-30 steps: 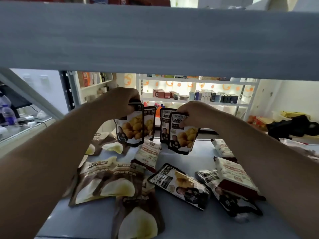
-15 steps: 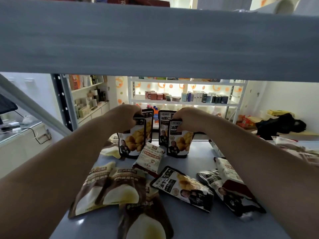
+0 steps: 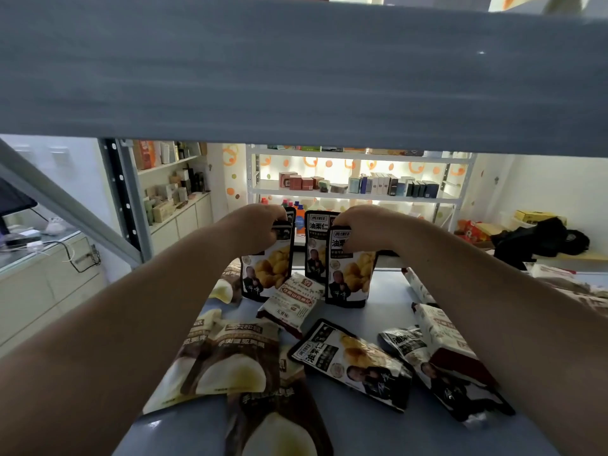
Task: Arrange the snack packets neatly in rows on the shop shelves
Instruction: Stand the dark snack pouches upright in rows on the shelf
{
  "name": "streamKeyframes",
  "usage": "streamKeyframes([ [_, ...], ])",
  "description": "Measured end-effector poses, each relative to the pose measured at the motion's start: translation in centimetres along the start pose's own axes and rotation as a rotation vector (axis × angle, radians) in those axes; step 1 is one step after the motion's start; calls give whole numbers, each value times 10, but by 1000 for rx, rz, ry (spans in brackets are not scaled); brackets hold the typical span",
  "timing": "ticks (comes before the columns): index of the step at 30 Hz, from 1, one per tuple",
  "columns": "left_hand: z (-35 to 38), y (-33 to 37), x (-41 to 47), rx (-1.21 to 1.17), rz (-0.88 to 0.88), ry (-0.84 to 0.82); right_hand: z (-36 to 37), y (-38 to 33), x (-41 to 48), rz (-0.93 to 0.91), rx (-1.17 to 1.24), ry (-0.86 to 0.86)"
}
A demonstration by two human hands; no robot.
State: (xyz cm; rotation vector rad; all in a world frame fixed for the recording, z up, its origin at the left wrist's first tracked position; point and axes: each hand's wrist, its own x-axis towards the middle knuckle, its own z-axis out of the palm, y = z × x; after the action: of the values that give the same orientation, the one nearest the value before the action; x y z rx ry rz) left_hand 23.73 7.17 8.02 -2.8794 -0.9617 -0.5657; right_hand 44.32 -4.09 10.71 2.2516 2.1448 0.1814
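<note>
Two black snack packets stand upright toward the back of the shelf (image 3: 378, 429). The left grip (image 3: 260, 225) pinches the top edge of the left packet (image 3: 268, 271). The right grip (image 3: 358, 225) pinches the top edge of the right packet (image 3: 348, 274). A third packet (image 3: 316, 245) stands upright just behind, between them. A white packet (image 3: 292, 301) lies flat in front, between the two held ones. Brown packets (image 3: 237, 357) and a flat black packet (image 3: 352, 363) lie scattered nearer the front edge.
</note>
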Motion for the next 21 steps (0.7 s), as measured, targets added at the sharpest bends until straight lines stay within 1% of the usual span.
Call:
streamKeyframes([
  [4, 0, 7, -10, 28, 31, 116, 4, -2, -6, -8, -5, 53],
  [7, -1, 11, -22, 71, 67, 238, 7, -4, -12, 0, -16, 102],
  [10, 0, 23, -39, 99, 160, 396, 13, -6, -19, -2, -34, 166],
  [11, 2, 30, -46, 70, 189, 397, 15, -6, -21, -4, -24, 189],
  [12, 5, 37, -53, 37, 209, 351, 17, -7, -23, -5, -17, 207],
  [14, 17, 50, -65, 5, 202, 166, 21, -8, -26, 2, -23, 231],
  [15, 25, 55, -69, 10, 167, 65, 23, -8, -28, 9, -25, 237],
  [17, 39, 61, -75, 94, 41, -120, 26, -9, -33, 20, -14, 247],
  [19, 50, 66, -76, 187, -67, -234, 29, -9, -37, 26, -10, 265],
  [21, 54, 70, -76, 181, -127, -285, 30, -10, -41, 31, -21, 287],
])
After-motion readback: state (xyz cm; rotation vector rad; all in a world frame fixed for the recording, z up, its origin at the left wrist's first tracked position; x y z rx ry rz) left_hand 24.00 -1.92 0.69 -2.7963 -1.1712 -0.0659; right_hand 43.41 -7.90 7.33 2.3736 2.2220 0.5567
